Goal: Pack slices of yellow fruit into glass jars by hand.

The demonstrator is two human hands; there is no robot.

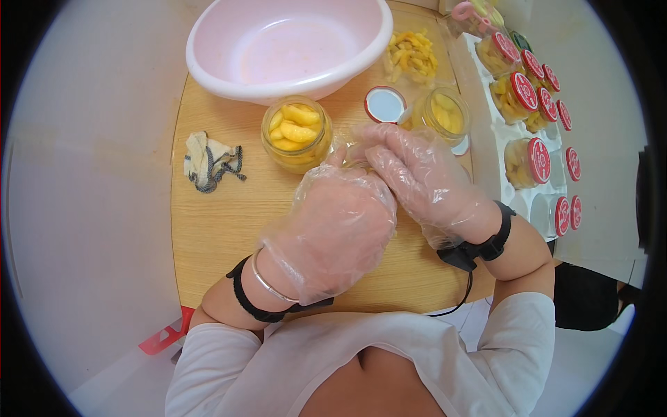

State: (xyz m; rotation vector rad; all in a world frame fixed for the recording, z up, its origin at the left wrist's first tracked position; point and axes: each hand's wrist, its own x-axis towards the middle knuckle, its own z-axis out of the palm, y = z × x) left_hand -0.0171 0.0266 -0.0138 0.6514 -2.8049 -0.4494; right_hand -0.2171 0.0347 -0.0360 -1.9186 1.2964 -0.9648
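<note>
In the middle of the table, both hands come together in clear plastic gloves. My left hand (346, 219) is curled with its back towards me, and its fingertips are mostly hidden. My right hand (417, 167) reaches in from the right, fingers bent over the same spot. Between them shows a bit of clear, shiny rim (359, 165), perhaps glass; what they hold is otherwise covered. An uncapped glass jar of yellow fruit segments (297, 133) stands just beyond my left hand. Another open jar of fruit (443, 114) is behind my right hand, beside an upturned lid (385, 104).
A pink plastic basin (292, 91) stands at the back. Yellow fruit pieces (414, 54) lie in a clear tray at back right. Along the right, a white foam tray (482, 68) holds several red-lidded jars (526, 161). A crumpled cloth (211, 159) lies left.
</note>
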